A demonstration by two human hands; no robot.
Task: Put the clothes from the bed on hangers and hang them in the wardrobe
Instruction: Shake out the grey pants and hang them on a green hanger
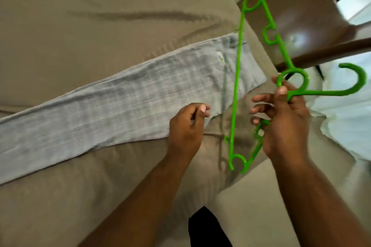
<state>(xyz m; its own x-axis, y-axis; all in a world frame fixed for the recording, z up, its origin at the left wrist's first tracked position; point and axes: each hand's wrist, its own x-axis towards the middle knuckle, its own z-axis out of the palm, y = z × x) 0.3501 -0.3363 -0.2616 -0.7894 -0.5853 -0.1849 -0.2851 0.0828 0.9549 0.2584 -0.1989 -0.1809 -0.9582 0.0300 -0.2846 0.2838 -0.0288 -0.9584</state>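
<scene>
Left hand (185, 124) perhaps pinching trousers (120, 102), hanger (237, 70) just right

Bright green plastic hanger (236, 78), smooth with a faint sheen. Left of the hanger, pale grey trousers (120, 106) of matt, coarse woven cloth, on a bed (100, 16) sheeted in matt beige fabric, softly creased. Behind the hanger, a brown chair (301, 16), hard and glossy.

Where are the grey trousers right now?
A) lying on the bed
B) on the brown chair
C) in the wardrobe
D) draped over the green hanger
A: the grey trousers lie stretched across the bed, and the green hanger in the right hand has nothing on it.
</scene>
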